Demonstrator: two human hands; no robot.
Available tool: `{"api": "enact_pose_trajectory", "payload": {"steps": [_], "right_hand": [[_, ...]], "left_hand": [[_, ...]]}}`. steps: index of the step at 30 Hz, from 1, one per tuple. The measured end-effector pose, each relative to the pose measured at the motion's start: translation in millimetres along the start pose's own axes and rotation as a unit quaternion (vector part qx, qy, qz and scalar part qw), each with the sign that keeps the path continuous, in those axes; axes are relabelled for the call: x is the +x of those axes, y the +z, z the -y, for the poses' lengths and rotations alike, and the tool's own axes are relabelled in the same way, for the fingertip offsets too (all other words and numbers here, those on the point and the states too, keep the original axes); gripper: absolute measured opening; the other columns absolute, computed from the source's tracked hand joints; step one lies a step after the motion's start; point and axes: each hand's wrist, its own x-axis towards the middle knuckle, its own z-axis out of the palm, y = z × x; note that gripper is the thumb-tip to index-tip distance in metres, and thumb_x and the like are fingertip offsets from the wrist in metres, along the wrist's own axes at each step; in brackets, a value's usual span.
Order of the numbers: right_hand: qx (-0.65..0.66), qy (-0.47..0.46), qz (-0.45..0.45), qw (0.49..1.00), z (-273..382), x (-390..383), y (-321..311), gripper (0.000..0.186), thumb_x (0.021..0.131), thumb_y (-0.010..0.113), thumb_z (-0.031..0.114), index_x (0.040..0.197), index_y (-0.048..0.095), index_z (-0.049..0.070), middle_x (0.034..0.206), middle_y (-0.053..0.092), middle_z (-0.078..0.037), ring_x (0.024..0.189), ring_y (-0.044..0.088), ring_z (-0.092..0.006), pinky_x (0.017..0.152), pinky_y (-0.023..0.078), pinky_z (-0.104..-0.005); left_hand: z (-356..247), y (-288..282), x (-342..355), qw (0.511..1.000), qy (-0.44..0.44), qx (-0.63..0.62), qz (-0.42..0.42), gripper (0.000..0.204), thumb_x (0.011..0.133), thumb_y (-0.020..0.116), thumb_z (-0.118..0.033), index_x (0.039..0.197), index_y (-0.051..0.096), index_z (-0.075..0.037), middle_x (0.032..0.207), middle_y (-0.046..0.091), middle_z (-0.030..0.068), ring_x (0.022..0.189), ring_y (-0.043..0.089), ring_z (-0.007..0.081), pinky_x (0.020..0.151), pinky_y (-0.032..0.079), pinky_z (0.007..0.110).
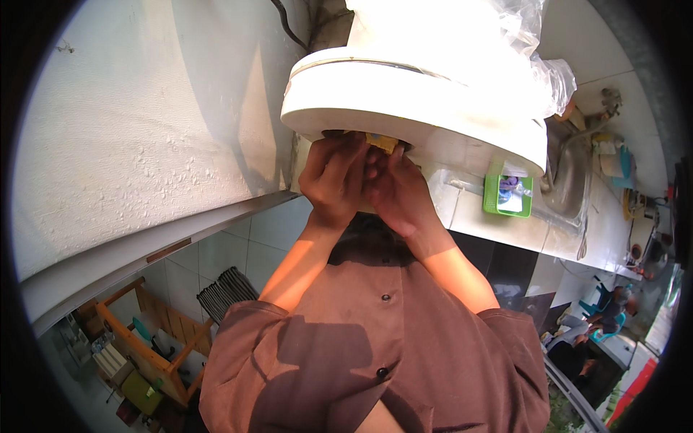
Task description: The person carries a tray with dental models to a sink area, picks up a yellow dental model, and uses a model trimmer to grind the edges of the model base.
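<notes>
Both hands meet at the lower front of a big white rounded housing [411,90]. Between their fingertips shows a small yellow piece [381,143], partly hidden by the fingers and set against a dark gap under the housing's rim. My left hand [333,173] is closed, its bent fingers pressed to the left side of the yellow piece. From the right, my right hand [401,193] pinches the same piece, its fingertips touching the piece's right end. What kind of thing the piece is, I cannot make out.
A white textured panel [137,137] with droplets stands at left. Clear plastic wrap [556,86] hangs beside the housing. To the right are a green basket [507,195] with small items, a tiled counter [465,213] and a metal sink [569,173]. A wooden frame [155,353] stands lower left; people sit far right.
</notes>
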Motion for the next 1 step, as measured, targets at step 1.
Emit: {"api": "enact_pose_trajectory", "payload": {"steps": [1], "right_hand": [[0.000, 0.001, 0.000, 1.000, -0.3, -0.4, 0.2, 0.041, 0.102, 0.049, 0.043, 0.125, 0.051, 0.009, 0.108, 0.057, 0.000, 0.094, 0.054, -0.0120, 0.080, 0.049, -0.0314]], "left_hand": [[1.3, 0.8, 0.4, 1.000, 0.010, -0.002, -0.002, 0.022, 0.077, 0.076, 0.006, 0.097, 0.073, -0.003, 0.093, 0.066, 0.0101, 0.082, 0.068, 0.0231, 0.066, 0.056, 0.031]]}}
